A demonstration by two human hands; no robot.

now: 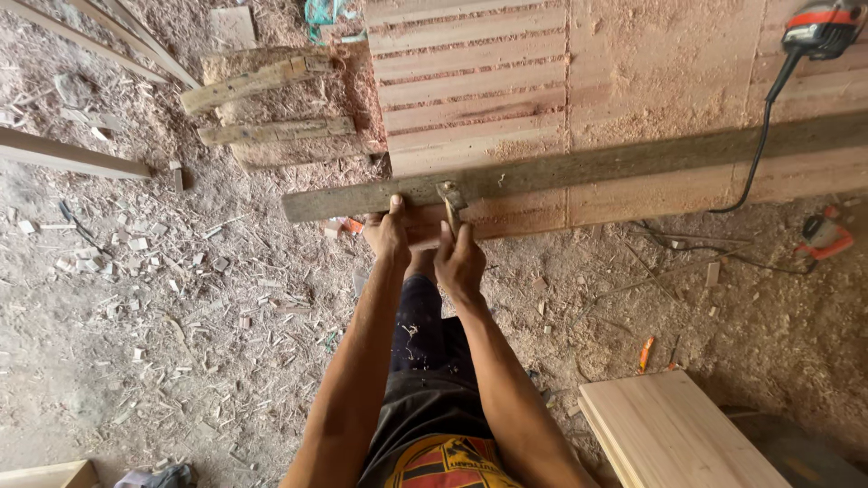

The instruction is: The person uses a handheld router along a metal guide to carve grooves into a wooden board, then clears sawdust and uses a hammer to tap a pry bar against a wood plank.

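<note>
Two hands: left hand [387, 232] grips plank [579, 168]; right hand [459, 259] holds metal tool [450, 201].

Rough grey wooden plank [579, 167] — sawdust-coated boards [470, 81]

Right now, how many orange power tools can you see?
2: one orange power tool on the boards at top right, another orange tool on the sawdust floor at right. More may lie outside the view.

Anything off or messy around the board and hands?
Sawdust and wood chips cover the ground, and a power tool's black cord trails loose across the dusty panels. The long board under both hands lies slightly slanted. No damage visible.
</note>
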